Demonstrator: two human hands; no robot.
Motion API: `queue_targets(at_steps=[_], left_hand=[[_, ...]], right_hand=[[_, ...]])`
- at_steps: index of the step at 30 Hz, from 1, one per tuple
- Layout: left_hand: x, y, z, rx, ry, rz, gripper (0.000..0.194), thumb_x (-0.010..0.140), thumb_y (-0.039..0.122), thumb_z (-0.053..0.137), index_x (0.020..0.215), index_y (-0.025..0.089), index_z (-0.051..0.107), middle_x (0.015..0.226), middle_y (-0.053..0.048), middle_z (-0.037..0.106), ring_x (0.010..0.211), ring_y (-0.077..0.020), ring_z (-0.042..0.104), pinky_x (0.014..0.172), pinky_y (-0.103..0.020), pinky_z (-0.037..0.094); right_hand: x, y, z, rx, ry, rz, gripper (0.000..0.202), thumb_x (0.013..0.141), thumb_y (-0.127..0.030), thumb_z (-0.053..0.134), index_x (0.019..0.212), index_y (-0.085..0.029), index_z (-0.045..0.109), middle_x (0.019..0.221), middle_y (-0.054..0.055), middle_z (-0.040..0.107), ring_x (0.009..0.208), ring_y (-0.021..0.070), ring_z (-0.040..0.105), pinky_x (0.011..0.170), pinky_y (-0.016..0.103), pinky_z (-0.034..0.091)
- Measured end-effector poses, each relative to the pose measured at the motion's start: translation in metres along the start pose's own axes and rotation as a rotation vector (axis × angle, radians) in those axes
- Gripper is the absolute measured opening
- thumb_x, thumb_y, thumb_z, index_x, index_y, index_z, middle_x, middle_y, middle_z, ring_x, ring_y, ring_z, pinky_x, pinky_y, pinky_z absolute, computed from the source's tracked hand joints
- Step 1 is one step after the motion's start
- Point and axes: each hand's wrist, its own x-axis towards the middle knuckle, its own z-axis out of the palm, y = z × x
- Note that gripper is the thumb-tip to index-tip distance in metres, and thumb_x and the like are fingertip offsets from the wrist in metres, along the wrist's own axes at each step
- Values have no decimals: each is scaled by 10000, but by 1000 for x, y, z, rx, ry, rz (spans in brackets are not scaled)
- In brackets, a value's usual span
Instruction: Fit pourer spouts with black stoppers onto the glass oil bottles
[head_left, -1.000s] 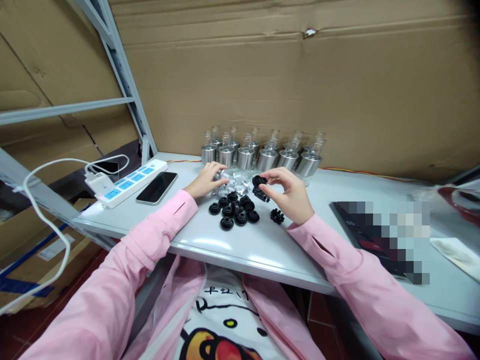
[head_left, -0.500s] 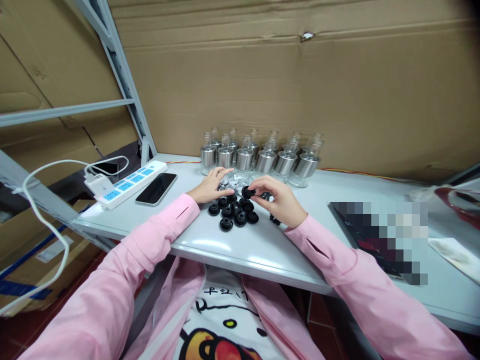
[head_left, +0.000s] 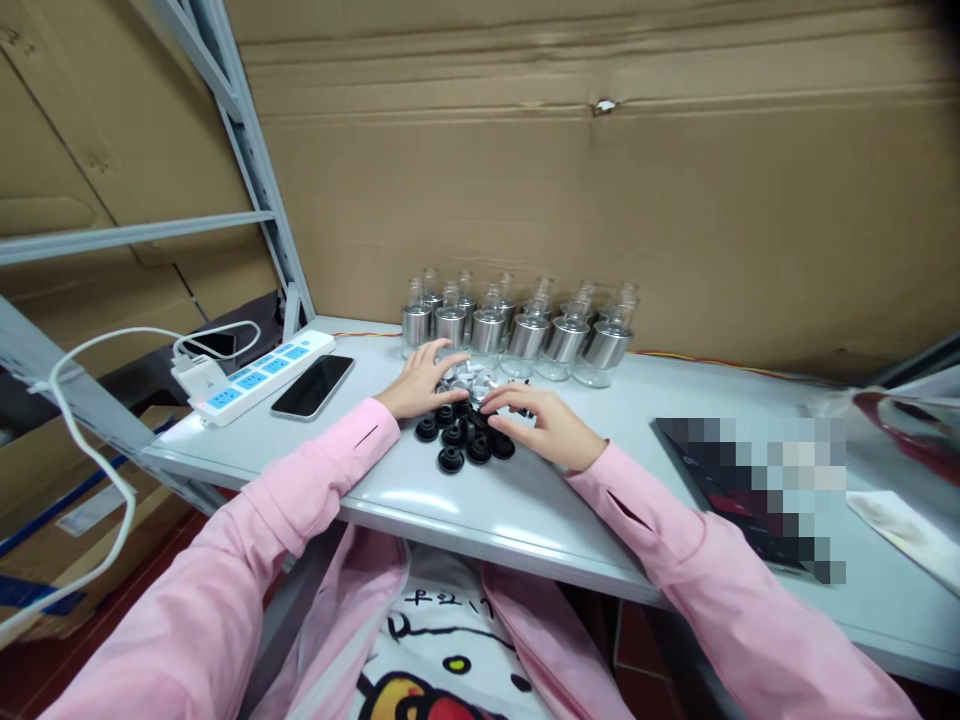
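Several round black caps [head_left: 451, 459] lie in a pile on the pale table [head_left: 420, 505]. My left hand [head_left: 424, 383] is at the pile's left back edge, fingers apart, holding nothing. At the right side of the pile my right hand [head_left: 544, 420] has its fingers spread over the black caps, with nothing seen between them. Small clear and silvery pieces [head_left: 480, 380] lie just behind the caps, between the two hands. Behind these stand glass bottles with metal bands [head_left: 526, 337] in rows.
A white power strip [head_left: 259, 380] with a plugged-in charger and a phone [head_left: 313, 388] lie at the left. At the right are a dark flat item [head_left: 686, 450], partly pixelated, and a white sheet [head_left: 904, 535]. Cardboard [head_left: 450, 180] rises behind the bottles.
My right hand has lowered to the pile and let go of the black cap it pinched. My left hand has stayed nearly in place. The view has shifted slightly.
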Motion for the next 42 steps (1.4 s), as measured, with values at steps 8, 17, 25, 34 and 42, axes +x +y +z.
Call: queue_targets(at_steps=[8,17,25,34,42], left_hand=[[0,8,1,61,-75,-65,477,862,553,429,1272,312,458,1368,-103,313,1306,-311,263,1070,-597,158],[15,-22,-10,-102,428,-108,1000,649,653,641,1403,253,119,1409,-158,207,1356,-292,196,1110,-489,204],[77,-42,-75,101,141,-21,1181,491,631,758,1424,320,103,1507,-154,43,1381,-428,-46,1027,-703,93],[148,-27,-75,288,-225,178,1143,463,547,798,1417,311,214,1467,-140,281,1343,-395,230,1048,-608,200],[153,-24,-57,260,-117,310,1028,563,499,772,1412,215,267,1370,-145,426,1253,-292,417,1034,-373,319]], right_hand=[[1,3,-1,4,123,-2,172,816,-322,574,914,-208,657,1032,77,657,993,202,604,917,410,448],[3,19,-23,-365,682,148,840,667,-512,687,1354,-223,298,1391,166,355,1312,323,315,1062,548,254],[63,27,-88,-833,211,261,1011,577,-529,750,1405,-223,256,1500,190,149,1365,477,-35,971,750,96],[134,69,-89,-878,-212,487,1114,484,-470,817,1414,-203,266,1426,203,342,1340,469,174,1018,655,216],[142,88,-84,-903,-288,483,1202,440,-252,854,1437,-158,190,1388,255,361,1287,443,321,978,514,352]])
